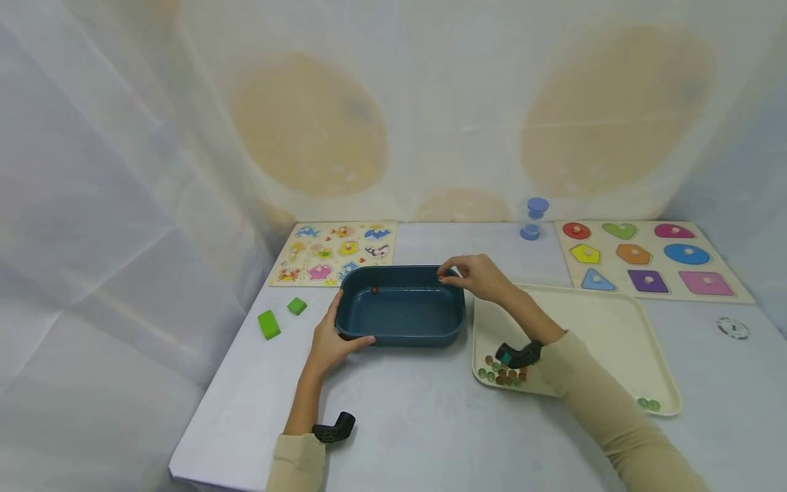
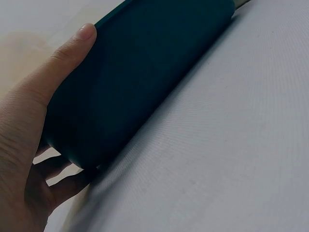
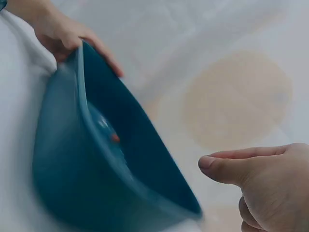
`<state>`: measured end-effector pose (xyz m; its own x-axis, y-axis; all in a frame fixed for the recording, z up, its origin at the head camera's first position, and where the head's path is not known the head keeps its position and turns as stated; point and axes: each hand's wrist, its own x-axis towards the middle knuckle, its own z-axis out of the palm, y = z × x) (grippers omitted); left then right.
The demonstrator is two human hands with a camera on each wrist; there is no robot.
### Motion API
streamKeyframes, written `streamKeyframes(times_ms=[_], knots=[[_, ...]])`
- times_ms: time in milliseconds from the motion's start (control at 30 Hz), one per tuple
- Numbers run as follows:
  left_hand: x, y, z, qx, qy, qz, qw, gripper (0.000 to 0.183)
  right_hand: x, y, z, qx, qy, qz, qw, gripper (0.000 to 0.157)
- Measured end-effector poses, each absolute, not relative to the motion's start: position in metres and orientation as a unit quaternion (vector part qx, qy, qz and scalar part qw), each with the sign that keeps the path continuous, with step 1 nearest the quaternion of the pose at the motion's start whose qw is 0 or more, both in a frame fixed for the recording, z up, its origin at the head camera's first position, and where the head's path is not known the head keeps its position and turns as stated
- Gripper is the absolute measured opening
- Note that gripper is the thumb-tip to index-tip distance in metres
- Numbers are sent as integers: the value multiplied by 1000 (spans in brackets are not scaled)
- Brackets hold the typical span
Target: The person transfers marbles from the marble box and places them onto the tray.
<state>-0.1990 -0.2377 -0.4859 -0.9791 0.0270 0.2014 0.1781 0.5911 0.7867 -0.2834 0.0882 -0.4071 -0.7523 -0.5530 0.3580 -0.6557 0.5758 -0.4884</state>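
A dark teal rectangular tub [image 1: 402, 339] sits on the table. My left hand [image 1: 328, 345] grips its left end, thumb along the near rim and fingers round the outer side; the left wrist view shows the fingers beneath the end wall. Inside, a small red marble [image 1: 374, 290] lies near the back wall toward the left. My right hand [image 1: 482, 277] is over the tub's back right corner, thumb and forefinger pinched at the tips. A reddish bit of a marble [image 1: 440, 277] shows at those fingertips; in the right wrist view the thumb hides it.
A cream tray [image 1: 590, 321] on the right holds several green and brown-red marbles [image 1: 504, 376] near its front corners. Two peg puzzle boards [image 1: 335, 254] [image 1: 652, 260] lie at the back. A blue hourglass [image 1: 533, 219], green blocks [image 1: 268, 324] and a round chip [image 1: 733, 328] are also around.
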Motion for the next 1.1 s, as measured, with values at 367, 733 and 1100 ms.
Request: streamKeyframes(times_ms=[367, 733, 1100], knots=[[-196, -240, -485, -54, -887, -451, 79, 111, -231, 223, -456, 181, -941, 274, 78, 18], [-198, -238, -484, -50, -888, -451, 79, 111, -215, 233, -454, 177, -954, 232, 70, 25], [-199, -238, -486, -50, -886, -454, 80, 109, -264, 115, -400, 286, -897, 328, 82, 25]])
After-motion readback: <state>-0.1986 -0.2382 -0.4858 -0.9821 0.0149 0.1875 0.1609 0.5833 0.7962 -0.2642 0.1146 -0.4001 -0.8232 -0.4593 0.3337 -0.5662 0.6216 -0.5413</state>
